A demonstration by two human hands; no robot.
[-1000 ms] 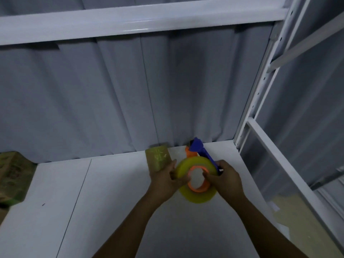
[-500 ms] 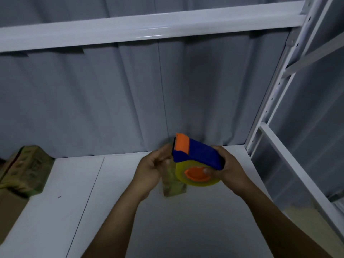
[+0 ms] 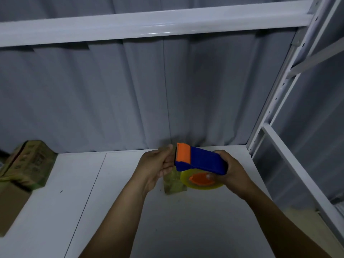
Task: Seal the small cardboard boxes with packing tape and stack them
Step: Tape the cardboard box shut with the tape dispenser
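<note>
half the small box (image 3: 174, 185) hides behind left hand (image 3: 156, 167) and dispenser (image 3: 202, 161).

The white shelf (image 3: 186, 229), its panels meeting at a seam (image 3: 94, 183), carries a small cardboard box (image 3: 174, 186) near its back edge. At the far left lies a brown carton (image 3: 11, 207), with a green-printed box (image 3: 31, 164) touching its far end.

Lighting: dim, with a cool bluish-grey cast throughout. Glare: a thin bright streak is noted along the white upper beam (image 3: 154, 25), and a shadow band is thrown beneath it onto the grey curtain (image 3: 93, 90). The shelf surface (image 3: 186, 220) is evenly lit, at low contrast. The cartons (image 3: 28, 164) at the left edge are murky and softened. The upright (image 3: 273, 101) is bowed by wide-angle distortion
</note>
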